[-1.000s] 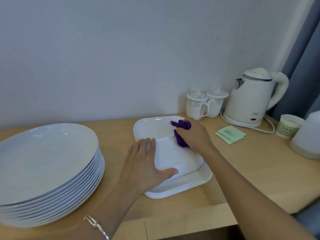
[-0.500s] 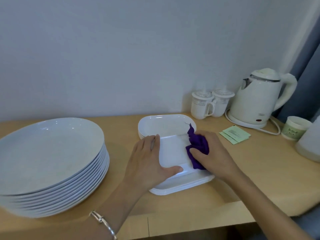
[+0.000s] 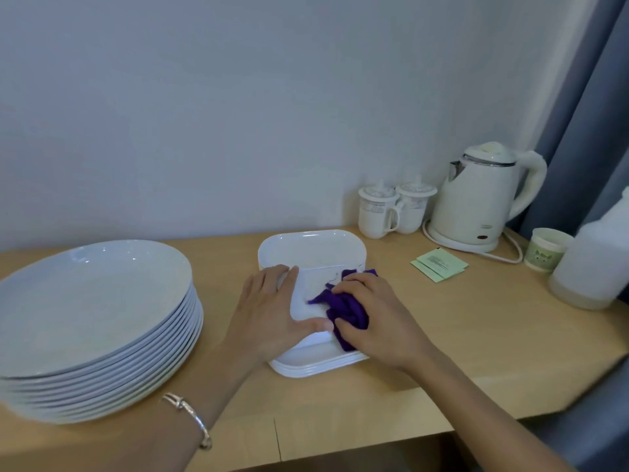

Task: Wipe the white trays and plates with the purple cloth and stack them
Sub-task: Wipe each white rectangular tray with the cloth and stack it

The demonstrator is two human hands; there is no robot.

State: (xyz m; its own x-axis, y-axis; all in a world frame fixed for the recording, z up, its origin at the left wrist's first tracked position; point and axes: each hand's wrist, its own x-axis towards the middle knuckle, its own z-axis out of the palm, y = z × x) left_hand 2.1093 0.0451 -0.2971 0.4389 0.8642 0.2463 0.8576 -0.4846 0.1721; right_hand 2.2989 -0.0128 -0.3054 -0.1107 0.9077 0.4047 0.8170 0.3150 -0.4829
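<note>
A stack of white rectangular trays point(image 3: 316, 367) sits in the middle of the wooden counter. On top of it a tray lies upside down point(image 3: 308, 294). Behind it stands a second pile of white trays point(image 3: 311, 245). My left hand point(image 3: 269, 313) presses flat on the upturned tray's left side, thumb along its near edge. My right hand point(image 3: 377, 321) is closed on the crumpled purple cloth point(image 3: 343, 310) and holds it against the tray's right near part. A tall stack of round white plates point(image 3: 92, 321) stands at the left.
At the back right are two lidded mugs point(image 3: 391, 212) and a white electric kettle point(image 3: 483, 202) with its cord. Green sachets point(image 3: 439, 265), a small paper cup point(image 3: 546, 248) and a translucent jug point(image 3: 595, 264) lie right. The counter's front edge runs close below my arms.
My right hand has dragged the purple cloth from the tray's far right corner toward its near right edge. My left hand stays pressed on the tray. The view has shifted slightly.
</note>
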